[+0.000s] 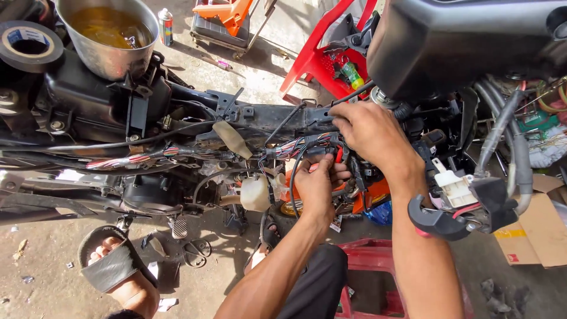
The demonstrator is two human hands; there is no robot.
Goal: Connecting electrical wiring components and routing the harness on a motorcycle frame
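Observation:
A stripped motorcycle frame (260, 115) lies across the view with its wiring exposed. A bundle of coloured wires (298, 146) runs along the frame to a black connector. My left hand (316, 186) comes up from below and grips the wiring and a black cable under the frame. My right hand (369, 133) reaches in from the right, its fingers closed on the wire bundle at the connector just above my left hand. A white connector block (453, 186) hangs to the right of my right forearm.
A metal bowl of amber liquid (109, 32) and a roll of black tape (29, 44) rest on the frame at top left. A red plastic chair (328, 59), a cardboard box (540, 233), scissors (195, 254) and my sandalled foot (115, 269) surround the work.

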